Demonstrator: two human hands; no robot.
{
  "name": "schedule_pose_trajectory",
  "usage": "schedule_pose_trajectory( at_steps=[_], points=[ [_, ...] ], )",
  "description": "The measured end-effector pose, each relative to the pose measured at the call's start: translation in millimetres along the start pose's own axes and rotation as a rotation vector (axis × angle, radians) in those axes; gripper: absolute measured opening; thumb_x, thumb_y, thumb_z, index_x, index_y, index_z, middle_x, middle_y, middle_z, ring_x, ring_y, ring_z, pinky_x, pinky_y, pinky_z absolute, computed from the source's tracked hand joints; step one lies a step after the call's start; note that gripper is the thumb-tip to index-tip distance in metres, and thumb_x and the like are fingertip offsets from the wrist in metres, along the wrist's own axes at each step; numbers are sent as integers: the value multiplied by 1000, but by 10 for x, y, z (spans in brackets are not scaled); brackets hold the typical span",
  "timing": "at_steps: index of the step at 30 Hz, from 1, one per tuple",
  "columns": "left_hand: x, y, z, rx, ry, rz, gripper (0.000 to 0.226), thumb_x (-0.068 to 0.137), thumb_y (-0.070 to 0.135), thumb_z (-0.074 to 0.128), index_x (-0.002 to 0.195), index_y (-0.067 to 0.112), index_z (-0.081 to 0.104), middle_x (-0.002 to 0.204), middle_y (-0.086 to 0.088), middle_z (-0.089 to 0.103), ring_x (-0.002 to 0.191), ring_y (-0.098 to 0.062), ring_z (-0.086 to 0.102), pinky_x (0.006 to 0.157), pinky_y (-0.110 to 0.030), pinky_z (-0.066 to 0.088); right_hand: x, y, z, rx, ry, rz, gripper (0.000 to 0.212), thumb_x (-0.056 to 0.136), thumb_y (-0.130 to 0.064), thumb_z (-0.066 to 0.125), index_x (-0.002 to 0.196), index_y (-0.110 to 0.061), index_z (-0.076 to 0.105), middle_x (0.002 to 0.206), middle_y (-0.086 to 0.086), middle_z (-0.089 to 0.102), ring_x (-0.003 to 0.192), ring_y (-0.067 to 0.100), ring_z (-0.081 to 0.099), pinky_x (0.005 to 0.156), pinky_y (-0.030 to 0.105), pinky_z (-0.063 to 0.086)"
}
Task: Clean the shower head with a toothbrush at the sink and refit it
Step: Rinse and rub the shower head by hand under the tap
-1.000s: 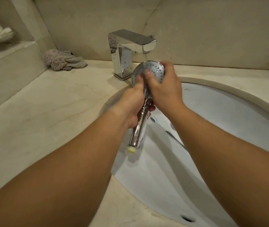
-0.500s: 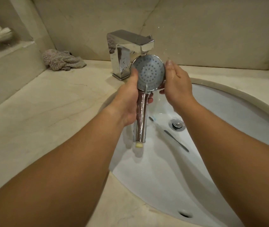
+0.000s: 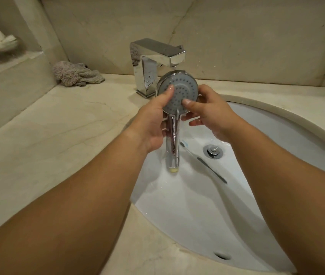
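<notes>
Holding the shower head (image 3: 178,90) upright over the sink (image 3: 276,124), we take the faucet (image 3: 157,56) as our reference landmark. The round spray face sits directly below the faucet spout, turned toward us, with the chrome handle pointing straight down over the basin. A yellowish fitting shows at the lower end of the handle.

Our left hand (image 3: 153,124) grips the upper part of the handle just under the spray face: the fingers curl around the chrome from behind, and the thumb lies extended up against the left portion of the grey nozzle plate. Our right hand (image 3: 209,114) pinches the right edge of the spray face: the thumb presses on the lower right of the nozzle plate, and the fingers wrap behind the rim. The lower fingers of this hand are loosely bent beside the neck of the handle.

The toothbrush (image 3: 203,163) lies in the basin, below and in front of the faucet, its head near the shower handle and its grip running down to the right. The drain plug (image 3: 213,150) sits just beside the toothbrush, in front of the faucet.

A crumpled grey cloth (image 3: 76,74) rests on the counter (image 3: 58,132) to the left of the faucet, against the wall.
</notes>
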State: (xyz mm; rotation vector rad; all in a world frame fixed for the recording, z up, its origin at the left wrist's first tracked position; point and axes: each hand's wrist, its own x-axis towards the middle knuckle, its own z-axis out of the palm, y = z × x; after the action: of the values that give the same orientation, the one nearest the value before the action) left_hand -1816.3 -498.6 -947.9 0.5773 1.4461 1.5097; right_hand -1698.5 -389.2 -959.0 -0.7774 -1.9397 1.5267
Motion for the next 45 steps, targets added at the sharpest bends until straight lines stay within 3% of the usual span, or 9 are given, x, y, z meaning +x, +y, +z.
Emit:
schedule_pose_trajectory(
  at_steps=[13,16,20,23,27,29,34,41,45],
  points=[
    [5,4,-17,-20,29,-41,44,89,58,64,117,24,69,109,-4,77,103,-28,73,87,-47,56,14,8,16,-43,31,-22,38,91,-29,67,124,-22,50,105,6,69,85,25,71,78,48,57],
    [24,-1,-24,-17,58,-45,44,88,59,65,113,24,71,105,-2,78,99,-28,75,83,-47,58,1,49,-16,-98,-68,51,50,85,-35,73,128,-24,50,107,3,69,87,21,73,79,44,59],
    [35,-12,-43,-23,61,-63,48,87,62,64,111,21,70,92,-2,80,87,-26,77,70,-45,63,-14,76,-23,-139,-132,78,42,84,-35,75,120,-25,57,105,1,71,83,19,73,79,44,59],
    [35,-26,-57,-6,38,-70,54,88,66,60,111,19,70,94,-4,80,84,-27,78,65,-45,63,3,54,-59,-127,-142,80,38,82,-37,75,114,-21,62,99,6,74,82,24,73,77,43,58],
    [30,-35,-25,44,14,-64,48,96,60,53,111,16,68,90,-6,80,81,-29,78,63,-47,63,23,62,-94,-81,-132,107,32,91,-42,64,108,-15,65,87,9,74,73,24,69,76,45,57],
    [35,-34,-1,70,3,-56,42,99,53,53,111,15,66,89,-6,80,80,-28,78,60,-45,62,23,76,-84,-28,-97,126,39,94,-48,57,109,-12,65,84,8,72,71,25,68,76,46,57],
    [72,-27,18,111,-5,-38,45,102,52,45,112,13,67,93,-9,80,85,-27,78,68,-46,64,41,67,-46,-36,59,80,45,96,-53,50,96,-11,65,66,1,66,58,18,63,63,37,58],
    [116,-9,-4,73,56,-14,58,102,60,33,118,15,65,97,-10,79,91,-30,77,84,-51,60,77,24,-47,-35,98,39,45,101,-48,42,93,-11,66,74,8,70,62,21,67,64,39,55],
    [115,-13,-28,76,76,5,57,101,63,35,116,17,65,91,-5,80,83,-25,78,80,-47,60,76,22,-21,-50,102,60,50,100,-53,40,92,-12,68,78,11,73,63,22,68,64,38,56]
  ],
)
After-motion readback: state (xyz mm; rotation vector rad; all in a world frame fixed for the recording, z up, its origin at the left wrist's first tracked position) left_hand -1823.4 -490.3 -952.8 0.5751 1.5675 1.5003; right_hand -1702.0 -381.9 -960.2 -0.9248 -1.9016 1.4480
